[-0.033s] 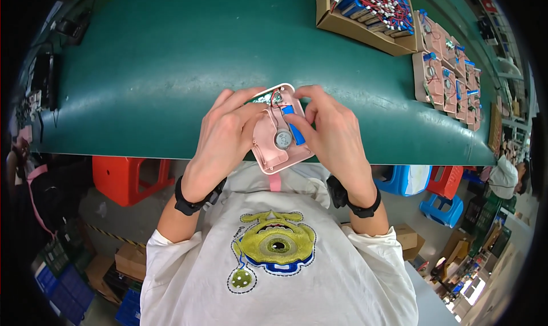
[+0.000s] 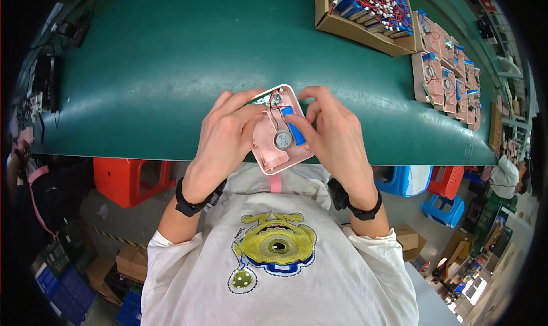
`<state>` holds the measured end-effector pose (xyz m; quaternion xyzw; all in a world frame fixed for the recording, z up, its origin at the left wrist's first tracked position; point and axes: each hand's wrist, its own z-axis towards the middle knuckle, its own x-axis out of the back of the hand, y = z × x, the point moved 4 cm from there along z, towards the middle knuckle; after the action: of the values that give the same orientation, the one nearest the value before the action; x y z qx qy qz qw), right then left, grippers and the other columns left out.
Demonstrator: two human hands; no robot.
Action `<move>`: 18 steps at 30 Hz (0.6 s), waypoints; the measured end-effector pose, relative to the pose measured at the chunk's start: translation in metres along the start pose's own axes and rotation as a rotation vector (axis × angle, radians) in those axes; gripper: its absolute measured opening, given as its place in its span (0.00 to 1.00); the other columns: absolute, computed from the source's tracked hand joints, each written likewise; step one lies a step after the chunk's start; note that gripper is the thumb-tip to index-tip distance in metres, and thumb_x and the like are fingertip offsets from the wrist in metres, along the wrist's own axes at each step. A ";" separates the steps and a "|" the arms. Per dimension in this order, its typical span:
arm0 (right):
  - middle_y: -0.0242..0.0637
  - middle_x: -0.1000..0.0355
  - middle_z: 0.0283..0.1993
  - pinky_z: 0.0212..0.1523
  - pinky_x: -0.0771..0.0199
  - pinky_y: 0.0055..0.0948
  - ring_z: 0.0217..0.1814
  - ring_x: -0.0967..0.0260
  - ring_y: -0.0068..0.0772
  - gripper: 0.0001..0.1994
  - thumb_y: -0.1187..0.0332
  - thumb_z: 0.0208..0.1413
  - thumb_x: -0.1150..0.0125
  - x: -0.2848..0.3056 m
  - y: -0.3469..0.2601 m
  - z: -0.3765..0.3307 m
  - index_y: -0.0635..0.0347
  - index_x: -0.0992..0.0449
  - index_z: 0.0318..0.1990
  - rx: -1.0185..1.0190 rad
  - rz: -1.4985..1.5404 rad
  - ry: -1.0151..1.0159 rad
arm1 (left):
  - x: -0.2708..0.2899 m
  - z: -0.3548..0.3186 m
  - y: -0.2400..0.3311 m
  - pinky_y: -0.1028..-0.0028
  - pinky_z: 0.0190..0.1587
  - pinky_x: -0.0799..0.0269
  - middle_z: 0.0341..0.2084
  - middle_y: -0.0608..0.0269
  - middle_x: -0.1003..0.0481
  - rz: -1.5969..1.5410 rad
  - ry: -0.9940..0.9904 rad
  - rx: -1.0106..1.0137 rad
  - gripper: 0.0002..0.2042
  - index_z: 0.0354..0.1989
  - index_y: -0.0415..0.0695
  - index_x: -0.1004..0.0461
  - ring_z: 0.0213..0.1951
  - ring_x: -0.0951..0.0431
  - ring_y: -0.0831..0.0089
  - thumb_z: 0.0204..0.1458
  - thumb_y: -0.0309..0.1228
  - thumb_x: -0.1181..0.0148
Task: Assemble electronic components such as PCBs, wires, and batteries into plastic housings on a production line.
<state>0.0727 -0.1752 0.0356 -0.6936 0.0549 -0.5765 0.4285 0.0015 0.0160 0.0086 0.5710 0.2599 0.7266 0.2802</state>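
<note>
Close to the table's front edge, a pale pink plastic housing is held tilted, its hollow inside facing up. My left hand is closed around its left side, thumb on the inner rim and fingers by the top left corner. A blue cylindrical battery lies along the housing's right side, with my right hand's thumb pressed on its upper part. That hand's index finger is bent and lifted off the rim; its other fingers are curled at the side wall, partly hidden. Inside also sit a round silver part, thin wires and a green circuit board.
A cardboard box of blue batteries with red wires stands at the far right of the green table. Beside it are rows of similar pink housings. A red stool and blue stool stand below the edge.
My right index finger has lifted off the housing's top right corner and moved slightly right. The thumb stays on the battery; my left hand keeps its hold.
</note>
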 end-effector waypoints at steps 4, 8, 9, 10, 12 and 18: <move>0.49 0.27 0.59 0.50 0.22 0.41 0.54 0.26 0.49 0.40 0.61 0.48 0.15 0.003 -0.016 -0.026 0.65 0.29 0.66 0.091 -0.093 0.004 | -0.003 0.002 0.000 0.60 0.46 0.19 0.53 0.57 0.16 0.031 0.056 0.013 0.10 0.45 0.37 0.13 0.45 0.19 0.55 0.55 0.18 0.33; 0.64 0.42 0.75 0.68 0.32 0.54 0.74 0.39 0.65 0.50 0.54 0.42 0.12 -0.013 -0.032 -0.045 0.71 0.34 0.69 0.113 -0.231 -0.022 | -0.006 0.007 0.008 0.58 0.44 0.18 0.53 0.55 0.17 0.079 0.101 -0.011 0.09 0.44 0.36 0.14 0.45 0.19 0.53 0.55 0.19 0.32; 0.69 0.49 0.80 0.73 0.37 0.59 0.79 0.45 0.71 0.53 0.52 0.40 0.12 -0.019 -0.034 -0.049 0.74 0.35 0.69 0.094 -0.269 -0.043 | -0.006 0.006 0.010 0.57 0.44 0.18 0.52 0.55 0.17 0.097 0.116 -0.022 0.09 0.44 0.36 0.14 0.44 0.18 0.52 0.55 0.19 0.31; 0.69 0.49 0.80 0.73 0.37 0.59 0.79 0.45 0.71 0.53 0.52 0.40 0.12 -0.022 -0.035 -0.052 0.74 0.35 0.69 0.094 -0.268 -0.016 | -0.007 0.003 0.014 0.57 0.44 0.18 0.52 0.55 0.17 0.105 0.118 -0.047 0.09 0.44 0.36 0.14 0.44 0.18 0.52 0.55 0.19 0.31; 0.72 0.50 0.80 0.74 0.40 0.63 0.79 0.47 0.73 0.54 0.53 0.40 0.12 -0.029 -0.032 -0.051 0.76 0.36 0.70 0.061 -0.314 -0.018 | -0.009 0.001 0.015 0.59 0.44 0.19 0.51 0.51 0.16 0.113 0.127 -0.043 0.09 0.44 0.35 0.14 0.43 0.18 0.51 0.55 0.19 0.31; 0.72 0.49 0.79 0.73 0.38 0.62 0.77 0.45 0.73 0.53 0.57 0.41 0.13 -0.028 -0.016 -0.045 0.78 0.37 0.70 0.054 -0.371 0.062 | -0.015 -0.001 0.022 0.56 0.45 0.17 0.52 0.50 0.17 0.101 0.123 -0.084 0.08 0.43 0.36 0.13 0.45 0.18 0.49 0.55 0.20 0.31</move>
<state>0.0192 -0.1732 0.0235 -0.6619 -0.0761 -0.6681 0.3313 0.0013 -0.0108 0.0135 0.5255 0.2166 0.7837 0.2505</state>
